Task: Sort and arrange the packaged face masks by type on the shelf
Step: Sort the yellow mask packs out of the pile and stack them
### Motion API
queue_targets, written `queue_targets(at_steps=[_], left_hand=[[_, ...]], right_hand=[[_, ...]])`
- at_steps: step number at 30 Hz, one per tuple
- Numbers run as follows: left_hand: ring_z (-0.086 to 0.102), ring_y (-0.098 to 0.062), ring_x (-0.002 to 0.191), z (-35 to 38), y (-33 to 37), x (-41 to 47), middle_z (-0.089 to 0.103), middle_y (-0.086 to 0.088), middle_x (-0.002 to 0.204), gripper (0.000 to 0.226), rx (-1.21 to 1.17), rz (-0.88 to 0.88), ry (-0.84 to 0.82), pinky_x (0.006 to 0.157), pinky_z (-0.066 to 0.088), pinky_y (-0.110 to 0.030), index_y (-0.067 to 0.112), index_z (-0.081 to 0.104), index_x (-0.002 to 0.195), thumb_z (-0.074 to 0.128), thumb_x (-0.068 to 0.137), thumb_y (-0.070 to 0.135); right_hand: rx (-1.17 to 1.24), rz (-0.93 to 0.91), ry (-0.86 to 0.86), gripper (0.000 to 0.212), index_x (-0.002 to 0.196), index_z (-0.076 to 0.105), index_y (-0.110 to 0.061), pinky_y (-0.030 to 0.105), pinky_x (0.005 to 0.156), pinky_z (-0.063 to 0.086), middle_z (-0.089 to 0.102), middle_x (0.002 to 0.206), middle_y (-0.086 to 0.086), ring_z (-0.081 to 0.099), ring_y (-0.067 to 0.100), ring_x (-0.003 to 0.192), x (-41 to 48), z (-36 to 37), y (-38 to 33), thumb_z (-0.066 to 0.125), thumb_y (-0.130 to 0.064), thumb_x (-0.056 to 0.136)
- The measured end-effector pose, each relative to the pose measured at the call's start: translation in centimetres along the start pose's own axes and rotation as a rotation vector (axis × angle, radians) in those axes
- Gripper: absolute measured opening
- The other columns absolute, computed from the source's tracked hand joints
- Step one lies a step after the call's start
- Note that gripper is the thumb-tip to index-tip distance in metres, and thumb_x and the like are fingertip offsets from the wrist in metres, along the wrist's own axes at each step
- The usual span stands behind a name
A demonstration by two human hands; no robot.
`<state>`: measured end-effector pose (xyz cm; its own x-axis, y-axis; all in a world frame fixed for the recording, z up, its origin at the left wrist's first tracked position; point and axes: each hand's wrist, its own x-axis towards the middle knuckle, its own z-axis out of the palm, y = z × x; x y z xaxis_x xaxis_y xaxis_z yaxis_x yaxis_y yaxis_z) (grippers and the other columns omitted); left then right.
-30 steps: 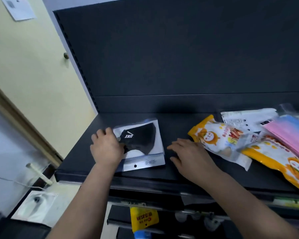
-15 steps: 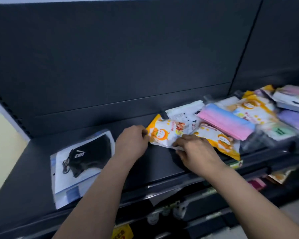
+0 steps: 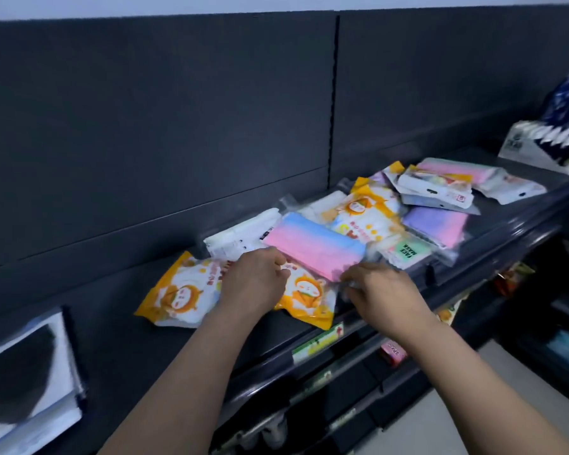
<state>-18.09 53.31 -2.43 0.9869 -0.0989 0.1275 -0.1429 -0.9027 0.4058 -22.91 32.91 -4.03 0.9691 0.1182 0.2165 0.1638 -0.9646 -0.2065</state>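
Pink fading into blue, the gradient mask pack [image 3: 316, 246] lies across the middle of the dark shelf [image 3: 128, 326], on top of the heap of other packs. Both my hands are on it. My left hand [image 3: 253, 280] has its fingers curled at the pack's near left edge and pinches it there. My right hand [image 3: 381, 293] is curled round the near right corner, where the clear wrapper sticks out; that corner is blurred, so I cannot make out the exact hold.

Under the gradient pack's near edge, between my hands, lies an orange cartoon pack [image 3: 309, 297] that reaches the shelf's front lip. A second orange pack [image 3: 181, 290] lies flat just to the left of my left hand, partly under my wrist. Behind that one a white pack [image 3: 240, 238] rests against the back panel, its right end tucked under the gradient pack.

To the right, a third orange pack [image 3: 365, 211] overlaps a purple-and-pink pack [image 3: 436, 224], and a green-labelled pack [image 3: 408, 252] lies at the front beside my right hand. Further back sit several white packs [image 3: 437, 188] and a pale pink one [image 3: 454, 169].

Well apart, at the far left, the black mask pack [image 3: 23, 379] lies alone on the shelf. A boxed item [image 3: 546, 149] stands at the far right end.
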Motion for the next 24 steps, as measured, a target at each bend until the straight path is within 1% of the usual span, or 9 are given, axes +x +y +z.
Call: queue_targets(at_steps=[4, 7, 9, 12, 13, 15, 18, 21, 24], left_hand=[[0.060, -0.018, 0.110, 2.2, 4.3, 2.4, 0.068, 0.006, 0.114, 0.029, 0.024, -0.029, 0.011, 0.089, 0.050, -0.033, 0.026, 0.063, 0.118, 0.056, 0.091, 0.034], [0.060, -0.018, 0.109, 2.8, 5.6, 3.4, 0.068, 0.005, 0.116, 0.032, 0.035, -0.103, 0.035, 0.088, 0.051, -0.033, 0.025, 0.061, 0.123, 0.056, 0.092, 0.033], [0.060, -0.020, 0.109, 2.8, 5.9, 3.5, 0.068, 0.003, 0.116, 0.032, 0.042, -0.169, 0.061, 0.088, 0.051, -0.034, 0.023, 0.061, 0.123, 0.056, 0.092, 0.033], [0.057, -0.025, 0.113, 2.5, 5.1, 2.7, 0.066, -0.001, 0.120, 0.034, 0.092, -0.287, 0.115, 0.087, 0.050, -0.035, 0.021, 0.060, 0.122, 0.056, 0.092, 0.034], [0.055, -0.027, 0.115, 2.4, 4.6, 2.3, 0.064, -0.003, 0.122, 0.036, 0.118, -0.341, 0.114, 0.087, 0.048, -0.036, 0.020, 0.059, 0.124, 0.055, 0.092, 0.036], [0.048, -0.031, 0.120, 2.2, 3.6, 1.5, 0.059, -0.007, 0.128, 0.045, 0.178, -0.463, 0.076, 0.091, 0.045, -0.038, 0.018, 0.054, 0.129, 0.055, 0.091, 0.042], [0.043, -0.036, 0.126, 2.6, 2.6, 0.5, 0.052, -0.009, 0.135, 0.059, 0.205, -0.655, 0.015, 0.099, 0.043, -0.044, 0.019, 0.048, 0.134, 0.051, 0.089, 0.056], [0.041, -0.038, 0.129, 3.5, 2.6, 0.3, 0.053, -0.010, 0.136, 0.058, 0.184, -0.712, -0.060, 0.103, 0.039, -0.045, 0.019, 0.051, 0.131, 0.036, 0.093, 0.060], [0.048, -0.034, 0.121, 4.2, 3.8, 0.9, 0.057, -0.011, 0.131, 0.053, 0.195, -0.684, -0.085, 0.099, 0.041, -0.040, 0.017, 0.054, 0.122, 0.028, 0.096, 0.056]], right_hand=[[0.032, -0.018, -0.014, 0.025, 0.110, 0.063, -0.032, 0.035, 0.084, 0.046, 0.064, 0.110, -0.006, 0.057, 0.021, 0.106, 1.6, -0.6, 5.8, 0.053, -0.027, 0.087], [0.066, -0.081, -0.019, 0.027, 0.112, 0.064, -0.028, 0.035, 0.085, 0.048, 0.065, 0.112, -0.004, 0.058, 0.024, 0.107, 3.2, -0.7, 7.6, 0.054, -0.025, 0.087], [0.119, -0.166, -0.021, 0.027, 0.109, 0.066, -0.025, 0.035, 0.083, 0.049, 0.067, 0.109, -0.001, 0.060, 0.026, 0.104, 4.5, -0.3, 7.7, 0.055, -0.023, 0.085], [0.214, -0.330, -0.015, 0.025, 0.098, 0.070, -0.017, 0.038, 0.077, 0.052, 0.068, 0.097, 0.004, 0.063, 0.030, 0.094, 6.4, 0.6, 6.8, 0.053, -0.021, 0.079], [0.204, -0.381, -0.027, 0.025, 0.098, 0.070, -0.016, 0.039, 0.079, 0.052, 0.069, 0.098, 0.005, 0.063, 0.031, 0.096, 6.9, 0.9, 6.3, 0.055, -0.020, 0.079], [0.170, -0.460, -0.044, 0.027, 0.106, 0.069, -0.015, 0.043, 0.090, 0.046, 0.066, 0.113, 0.008, 0.057, 0.030, 0.113, 7.9, 1.5, 5.6, 0.061, -0.019, 0.080], [0.127, -0.521, -0.120, 0.040, 0.126, 0.057, -0.018, 0.043, 0.104, 0.033, 0.047, 0.142, 0.007, 0.034, 0.026, 0.137, 8.8, 2.2, 4.9, 0.057, -0.031, 0.088], [0.054, -0.545, -0.193, 0.046, 0.132, 0.048, -0.022, 0.040, 0.103, 0.031, 0.040, 0.145, 0.004, 0.029, 0.024, 0.137, 9.2, 2.5, 4.9, 0.045, -0.045, 0.092], [-0.012, -0.515, -0.185, 0.044, 0.129, 0.049, -0.025, 0.039, 0.100, 0.034, 0.042, 0.142, 0.000, 0.032, 0.023, 0.134, 9.3, 2.3, 5.7, 0.041, -0.045, 0.091]])
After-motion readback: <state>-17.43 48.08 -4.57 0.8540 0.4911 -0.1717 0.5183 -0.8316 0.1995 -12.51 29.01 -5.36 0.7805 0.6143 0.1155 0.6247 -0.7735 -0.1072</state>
